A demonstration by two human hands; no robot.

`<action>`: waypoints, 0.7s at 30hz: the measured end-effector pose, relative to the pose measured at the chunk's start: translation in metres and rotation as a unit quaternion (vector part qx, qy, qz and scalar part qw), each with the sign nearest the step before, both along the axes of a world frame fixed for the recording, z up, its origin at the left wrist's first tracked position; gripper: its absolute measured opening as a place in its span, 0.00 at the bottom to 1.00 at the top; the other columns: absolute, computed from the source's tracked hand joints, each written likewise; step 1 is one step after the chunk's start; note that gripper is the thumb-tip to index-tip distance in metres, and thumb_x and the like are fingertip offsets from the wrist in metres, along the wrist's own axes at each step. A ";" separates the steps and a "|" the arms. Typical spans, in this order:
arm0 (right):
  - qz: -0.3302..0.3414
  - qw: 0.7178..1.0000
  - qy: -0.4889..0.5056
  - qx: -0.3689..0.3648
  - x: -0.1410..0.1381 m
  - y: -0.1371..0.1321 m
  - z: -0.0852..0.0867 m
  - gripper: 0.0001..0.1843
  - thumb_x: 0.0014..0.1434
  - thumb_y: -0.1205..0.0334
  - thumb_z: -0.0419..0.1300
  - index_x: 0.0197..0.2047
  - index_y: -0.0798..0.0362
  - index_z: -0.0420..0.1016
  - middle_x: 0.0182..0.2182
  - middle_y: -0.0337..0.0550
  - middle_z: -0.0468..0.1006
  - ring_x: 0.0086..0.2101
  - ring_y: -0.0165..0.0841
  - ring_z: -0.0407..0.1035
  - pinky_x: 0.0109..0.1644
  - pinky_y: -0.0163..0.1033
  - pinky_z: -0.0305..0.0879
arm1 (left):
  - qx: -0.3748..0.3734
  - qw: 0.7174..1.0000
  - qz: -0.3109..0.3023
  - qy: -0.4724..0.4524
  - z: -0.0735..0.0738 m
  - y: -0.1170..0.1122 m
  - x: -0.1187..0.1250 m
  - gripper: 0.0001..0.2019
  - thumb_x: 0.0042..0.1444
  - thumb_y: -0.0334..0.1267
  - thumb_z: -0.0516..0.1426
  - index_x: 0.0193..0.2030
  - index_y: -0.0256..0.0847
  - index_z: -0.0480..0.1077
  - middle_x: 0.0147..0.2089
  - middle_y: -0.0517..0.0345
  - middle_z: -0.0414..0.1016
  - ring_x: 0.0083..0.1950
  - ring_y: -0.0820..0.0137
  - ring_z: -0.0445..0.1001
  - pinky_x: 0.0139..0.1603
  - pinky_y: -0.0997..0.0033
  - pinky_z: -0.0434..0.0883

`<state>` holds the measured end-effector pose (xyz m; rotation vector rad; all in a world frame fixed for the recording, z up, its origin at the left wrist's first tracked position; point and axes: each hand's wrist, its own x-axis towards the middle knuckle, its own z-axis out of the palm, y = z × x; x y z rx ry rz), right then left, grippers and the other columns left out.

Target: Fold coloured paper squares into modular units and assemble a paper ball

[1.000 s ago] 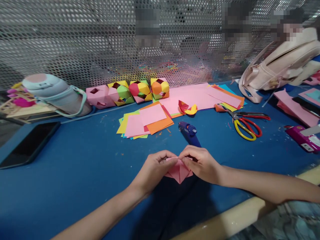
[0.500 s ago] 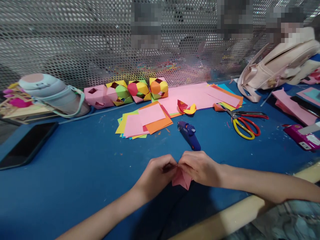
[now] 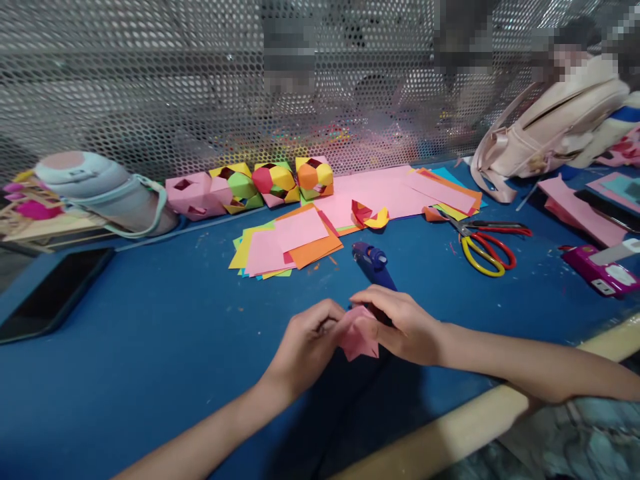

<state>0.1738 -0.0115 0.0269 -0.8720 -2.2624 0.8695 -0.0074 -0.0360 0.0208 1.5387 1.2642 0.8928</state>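
Observation:
Between my two hands is a small folded pink paper piece [image 3: 359,339], with pointed flaps at its lower edge. My left hand [image 3: 309,339] pinches its left side, the fingertips partly hidden behind the paper. From the right, my right hand [image 3: 406,325] grips it with thumb in front and fingers curled over the top. Just beyond my right hand lies a blue glue gun [image 3: 373,264], its lower end hidden by the fingers. Farther back sits a red and yellow folded paper piece [image 3: 369,216].
Stacked colored paper sheets [image 3: 295,240] and a row of folded paper balls [image 3: 240,187] line the back by a perforated metal screen [image 3: 200,93]. Scissors [image 3: 487,253] and a purple tool [image 3: 603,270] lie right. A phone [image 3: 55,290] and bottle [image 3: 107,193] are left, a backpack [image 3: 555,137] back right.
My right hand has opened out a little, its thumb now on the front of the pink paper. The paper has turned and risen slightly, so more of it shows.

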 end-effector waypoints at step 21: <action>-0.067 0.996 -0.005 -0.057 -0.006 0.000 -0.007 0.07 0.59 0.60 0.55 0.32 0.54 0.67 0.24 0.34 0.66 0.24 0.24 0.58 0.27 0.29 0.54 | -0.100 0.991 0.090 0.009 0.001 -0.003 0.009 0.13 0.53 0.46 0.55 0.30 0.37 0.72 0.26 0.60 0.71 0.28 0.72 0.66 0.28 0.75 0.63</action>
